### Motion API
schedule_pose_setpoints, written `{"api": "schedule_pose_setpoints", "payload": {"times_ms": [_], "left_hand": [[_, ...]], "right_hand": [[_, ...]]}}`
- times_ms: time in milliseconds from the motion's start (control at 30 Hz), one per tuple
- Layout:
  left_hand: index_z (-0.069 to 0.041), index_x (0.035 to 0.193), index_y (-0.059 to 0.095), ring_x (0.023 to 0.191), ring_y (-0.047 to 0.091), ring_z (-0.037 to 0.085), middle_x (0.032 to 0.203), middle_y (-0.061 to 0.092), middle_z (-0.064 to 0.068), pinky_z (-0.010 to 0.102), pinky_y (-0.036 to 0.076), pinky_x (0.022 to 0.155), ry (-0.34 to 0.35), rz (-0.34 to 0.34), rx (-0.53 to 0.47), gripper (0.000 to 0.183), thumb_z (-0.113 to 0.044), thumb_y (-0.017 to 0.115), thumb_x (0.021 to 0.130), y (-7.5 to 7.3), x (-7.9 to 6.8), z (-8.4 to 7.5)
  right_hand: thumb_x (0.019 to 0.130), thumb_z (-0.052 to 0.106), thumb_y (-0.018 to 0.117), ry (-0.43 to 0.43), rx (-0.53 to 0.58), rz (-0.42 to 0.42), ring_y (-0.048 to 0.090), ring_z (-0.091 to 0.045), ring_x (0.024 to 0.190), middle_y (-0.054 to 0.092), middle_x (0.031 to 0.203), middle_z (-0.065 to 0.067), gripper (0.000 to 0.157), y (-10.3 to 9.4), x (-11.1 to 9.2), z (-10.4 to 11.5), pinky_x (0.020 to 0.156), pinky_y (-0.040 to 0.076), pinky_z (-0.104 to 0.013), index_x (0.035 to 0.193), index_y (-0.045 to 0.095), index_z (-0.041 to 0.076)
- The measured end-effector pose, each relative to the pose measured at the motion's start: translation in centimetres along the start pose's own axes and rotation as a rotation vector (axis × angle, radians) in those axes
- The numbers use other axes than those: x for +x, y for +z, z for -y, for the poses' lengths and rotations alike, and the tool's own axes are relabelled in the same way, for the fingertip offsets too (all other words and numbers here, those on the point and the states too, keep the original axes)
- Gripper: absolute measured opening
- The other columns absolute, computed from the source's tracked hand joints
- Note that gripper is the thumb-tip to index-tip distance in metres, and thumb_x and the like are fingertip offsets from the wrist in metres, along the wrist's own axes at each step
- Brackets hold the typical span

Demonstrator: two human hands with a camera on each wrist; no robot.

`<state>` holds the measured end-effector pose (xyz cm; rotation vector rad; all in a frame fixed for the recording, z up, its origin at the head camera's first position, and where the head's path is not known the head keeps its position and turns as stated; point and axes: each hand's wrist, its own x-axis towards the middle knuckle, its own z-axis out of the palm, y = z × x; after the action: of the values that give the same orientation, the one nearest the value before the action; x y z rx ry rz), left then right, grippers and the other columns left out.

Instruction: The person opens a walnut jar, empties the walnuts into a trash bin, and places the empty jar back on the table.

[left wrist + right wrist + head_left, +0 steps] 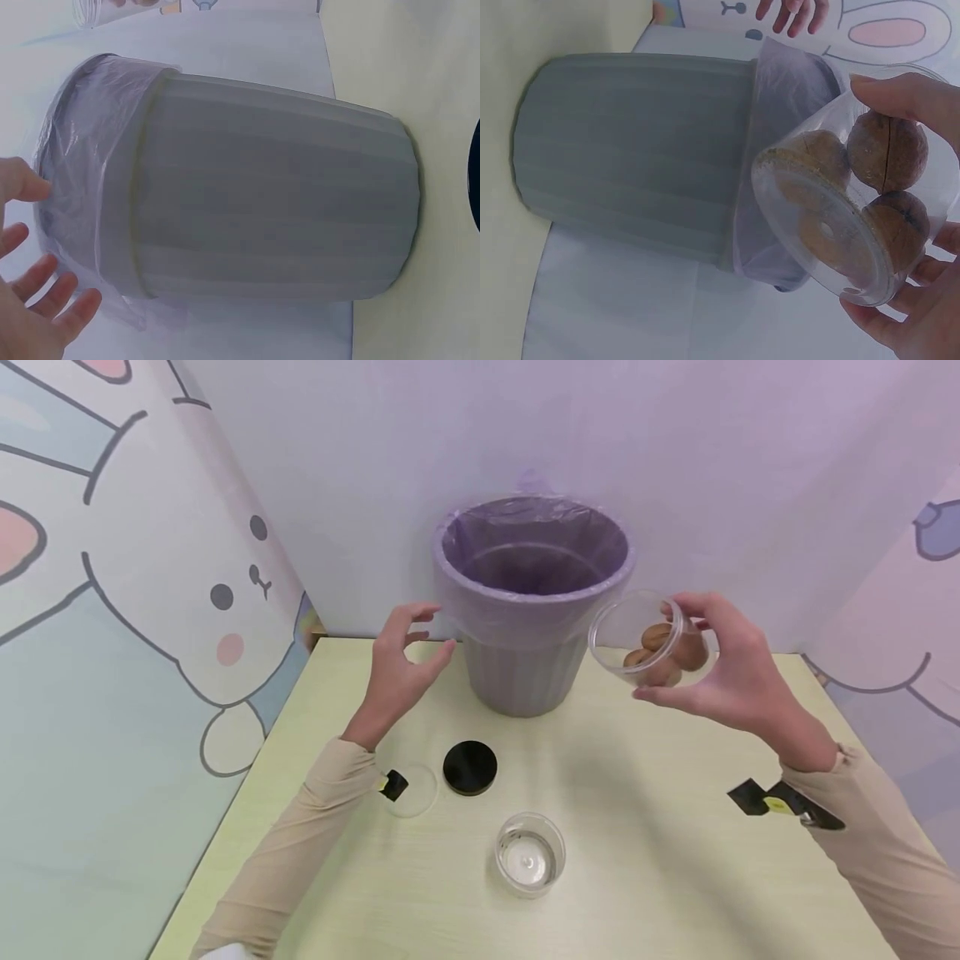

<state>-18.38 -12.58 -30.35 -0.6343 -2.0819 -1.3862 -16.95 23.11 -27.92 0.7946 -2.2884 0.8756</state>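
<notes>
My right hand [738,668] grips a clear plastic jar [795,195] tilted with its mouth toward the bin. Several brown walnuts [889,150] lie inside it, along with fine crumbs near its base. Left of the bin, my left hand [405,664] is raised with fingers bent and apart, holding nothing. Between the hands stands a grey bin [525,668], lined with a thin translucent bag [82,165]. In the left wrist view the left fingertips are close to the bin's rim; whether they touch it cannot be told.
On the pale table [637,877] lie a round black lid [470,767] and a clear ring-like disc [414,790], partly behind the left wrist. A second clear jar [529,855] stands nearer the front. Walls with rabbit drawings [187,568] flank the table.
</notes>
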Motion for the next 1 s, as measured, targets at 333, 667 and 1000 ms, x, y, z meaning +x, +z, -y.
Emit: {"api": "schedule_pose_setpoints", "payload": {"times_ms": [333,667,1000], "left_hand": [[0.009,0.113,0.057,0.104,0.052,0.033,0.112,0.056,0.023,0.045,0.048,0.087,0.070,-0.024,0.044,0.039,0.010,0.068,0.076,0.0,0.8,-0.3],[0.003,0.112,0.060,0.105,0.052,0.030,0.111,0.056,0.017,0.046,0.047,0.084,0.210,-0.063,0.117,0.038,0.005,0.071,0.075,0.3,2.3,2.7],[-0.005,0.114,0.063,0.113,0.049,0.024,0.119,0.056,0.011,0.037,0.039,0.095,0.358,-0.035,0.143,0.036,-0.006,0.072,0.079,0.4,3.7,4.3]], "right_hand": [[0.035,0.010,0.094,-0.003,-0.029,0.000,0.047,-0.004,0.098,0.060,0.112,-0.007,0.096,-0.6,0.9,-0.4,0.083,0.033,-0.017,0.122,0.054,0.000],[0.037,0.007,0.094,0.003,-0.038,0.013,0.045,0.001,0.097,0.058,0.110,-0.002,0.097,-1.2,2.3,-0.5,0.079,0.033,-0.017,0.124,0.053,0.000],[0.041,0.005,0.094,0.010,-0.056,0.063,0.047,0.000,0.097,0.056,0.106,0.004,0.093,-1.9,4.4,-0.5,0.080,0.033,-0.019,0.124,0.052,0.001]]}}
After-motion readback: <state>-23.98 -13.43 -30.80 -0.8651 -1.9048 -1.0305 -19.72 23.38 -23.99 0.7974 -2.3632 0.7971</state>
